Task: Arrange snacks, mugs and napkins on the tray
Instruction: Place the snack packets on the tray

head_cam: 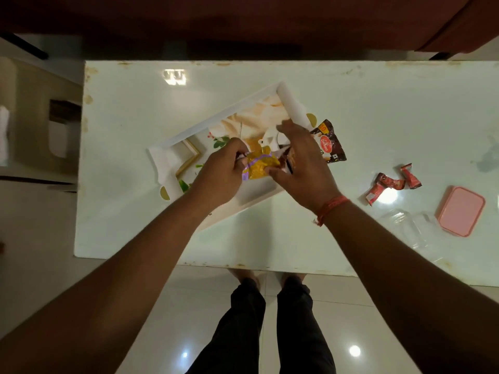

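A white tray (pixel 216 118) with a printed picture lies at an angle on the pale table. Over its middle, my left hand (pixel 218 174) and my right hand (pixel 302 168) both grip a yellow and purple snack packet (pixel 259 166). A dark brown snack packet (pixel 328 144) lies at the tray's right edge, partly hidden by my right hand. Two red wrapped snacks (pixel 386 184) lie on the table to the right. No mug or napkin can be made out.
A pink lid (pixel 460 210) and a clear glass container (pixel 413 228) sit near the table's right front edge. The table's front edge (pixel 243 264) runs just ahead of my legs. A dark sofa stands behind the table.
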{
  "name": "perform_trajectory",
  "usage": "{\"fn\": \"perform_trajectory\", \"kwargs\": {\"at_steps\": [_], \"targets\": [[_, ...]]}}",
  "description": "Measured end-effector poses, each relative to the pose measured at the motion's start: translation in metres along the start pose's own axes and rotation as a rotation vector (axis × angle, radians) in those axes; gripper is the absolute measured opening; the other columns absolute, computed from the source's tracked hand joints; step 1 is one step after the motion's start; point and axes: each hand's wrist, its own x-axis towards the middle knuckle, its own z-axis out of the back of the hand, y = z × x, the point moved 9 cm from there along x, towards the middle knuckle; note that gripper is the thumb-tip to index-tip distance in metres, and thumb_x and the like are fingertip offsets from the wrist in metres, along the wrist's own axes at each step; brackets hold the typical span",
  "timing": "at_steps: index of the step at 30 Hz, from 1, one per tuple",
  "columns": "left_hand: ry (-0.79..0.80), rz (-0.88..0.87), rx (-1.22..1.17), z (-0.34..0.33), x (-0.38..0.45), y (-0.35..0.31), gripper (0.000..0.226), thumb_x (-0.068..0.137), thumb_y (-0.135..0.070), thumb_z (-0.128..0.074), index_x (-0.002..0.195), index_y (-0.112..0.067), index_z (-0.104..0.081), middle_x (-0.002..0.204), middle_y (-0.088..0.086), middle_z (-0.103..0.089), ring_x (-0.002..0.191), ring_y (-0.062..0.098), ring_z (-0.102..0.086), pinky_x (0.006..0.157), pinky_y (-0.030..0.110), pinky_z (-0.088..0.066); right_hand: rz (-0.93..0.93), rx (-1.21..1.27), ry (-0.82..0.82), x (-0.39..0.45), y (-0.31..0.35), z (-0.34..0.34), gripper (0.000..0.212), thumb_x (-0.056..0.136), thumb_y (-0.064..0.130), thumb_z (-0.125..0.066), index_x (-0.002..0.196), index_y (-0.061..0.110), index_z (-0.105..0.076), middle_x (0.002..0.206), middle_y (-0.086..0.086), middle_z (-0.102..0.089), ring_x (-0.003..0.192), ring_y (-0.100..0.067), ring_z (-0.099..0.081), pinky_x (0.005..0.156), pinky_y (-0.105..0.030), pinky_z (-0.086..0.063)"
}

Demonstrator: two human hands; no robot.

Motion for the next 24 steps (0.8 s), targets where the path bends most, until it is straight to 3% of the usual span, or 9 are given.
{"fn": "perform_trajectory", "kwargs": {"at_steps": [2, 4, 8, 10, 11, 14, 18, 21, 24], "targets": [[0.134, 0.087, -0.087, -0.004, -0.008, 0.01, 0.014, 0.096, -0.015, -0.051, 0.107, -0.023, -0.055, 0.105, 0.006, -0.067, 0.099, 0.029, -0.062, 0.087, 0.049, -0.053, -0.024, -0.009, 0.255, 0.008, 0.003, -0.02, 0.068, 0.076, 0.032, -0.082, 0.136, 0.019, -0.052, 0.133, 0.0, -0.059, 0.12, -0.008, -0.054, 0.102, -0.03, -0.048], [0.167, 0.183, -0.252, -0.005, -0.013, 0.018, 0.015, 0.097, -0.015, -0.052, 0.1, -0.029, -0.058, 0.104, 0.001, -0.068, 0.097, 0.023, -0.065, 0.087, 0.049, -0.054, -0.053, -0.036, 0.39, 0.01, 0.007, -0.036, 0.044, 0.078, 0.037, -0.08, 0.115, 0.021, -0.064, 0.101, 0.005, -0.072, 0.09, -0.008, -0.065, 0.082, -0.031, -0.054], [-0.005, 0.454, -0.885, -0.006, -0.025, 0.027, 0.006, 0.092, -0.031, -0.064, 0.096, -0.031, -0.06, 0.103, -0.006, -0.072, 0.087, 0.017, -0.069, 0.072, 0.043, -0.057, -0.172, 0.071, 0.206, 0.015, 0.005, -0.033, 0.021, 0.087, 0.036, -0.071, 0.093, 0.016, -0.068, 0.078, 0.0, -0.069, 0.072, -0.014, -0.062, 0.065, -0.028, -0.047], [0.029, 0.576, -1.053, -0.027, -0.038, 0.026, 0.044, 0.081, -0.045, -0.071, 0.115, -0.021, -0.056, 0.113, 0.004, -0.07, 0.095, 0.024, -0.071, 0.075, 0.051, -0.059, -0.289, 0.14, 0.051, 0.012, -0.003, -0.028, 0.024, 0.091, 0.037, -0.066, 0.088, 0.013, -0.065, 0.077, -0.002, -0.068, 0.072, -0.015, -0.062, 0.065, -0.028, -0.046], [0.054, 0.589, -1.033, -0.036, -0.044, 0.024, 0.052, 0.08, -0.046, -0.072, 0.12, -0.018, -0.053, 0.115, 0.008, -0.07, 0.095, 0.026, -0.073, 0.074, 0.05, -0.06, -0.342, 0.167, -0.02, 0.009, -0.007, -0.027, 0.026, 0.092, 0.036, -0.064, 0.086, 0.011, -0.063, 0.076, -0.002, -0.066, 0.071, -0.017, -0.06, 0.065, -0.03, -0.045], [0.08, 0.522, -0.863, -0.052, -0.054, 0.015, 0.028, 0.091, -0.038, -0.065, 0.111, -0.021, -0.056, 0.11, 0.009, -0.071, 0.087, 0.023, -0.075, 0.062, 0.035, -0.06, -0.418, 0.167, -0.148, -0.003, -0.014, -0.025, 0.029, 0.096, 0.032, -0.06, 0.083, 0.007, -0.057, 0.075, -0.003, -0.059, 0.072, -0.02, -0.054, 0.064, -0.031, -0.039], [0.051, 0.477, -0.774, -0.052, -0.051, 0.015, 0.026, 0.094, -0.037, -0.062, 0.116, -0.023, -0.056, 0.11, 0.004, -0.07, 0.086, 0.017, -0.074, 0.058, 0.029, -0.058, -0.5, 0.228, -0.197, -0.016, -0.023, -0.021, 0.029, 0.098, 0.036, -0.055, 0.097, 0.008, -0.064, 0.092, -0.008, -0.068, 0.089, -0.024, -0.063, 0.078, -0.036, -0.051], [-0.03, 0.557, -0.928, -0.056, -0.055, 0.018, 0.032, 0.096, -0.035, -0.059, 0.122, -0.016, -0.056, 0.114, 0.01, -0.069, 0.092, 0.022, -0.073, 0.065, 0.034, -0.06, -0.551, 0.362, -0.2, -0.018, -0.028, -0.02, 0.028, 0.096, 0.041, -0.057, 0.095, 0.014, -0.063, 0.091, -0.009, -0.071, 0.087, -0.023, -0.069, 0.078, -0.042, -0.058], [-0.202, 0.67, -1.234, -0.061, -0.058, 0.02, 0.036, 0.1, -0.035, -0.051, 0.129, -0.015, -0.053, 0.121, 0.012, -0.066, 0.106, 0.027, -0.067, 0.077, 0.038, -0.059, -0.618, 0.714, -0.111, -0.021, -0.03, -0.035, 0.03, 0.09, 0.034, -0.068, 0.107, 0.012, -0.057, 0.099, -0.013, -0.072, 0.085, -0.017, -0.073, 0.072, -0.038, -0.06]]}}
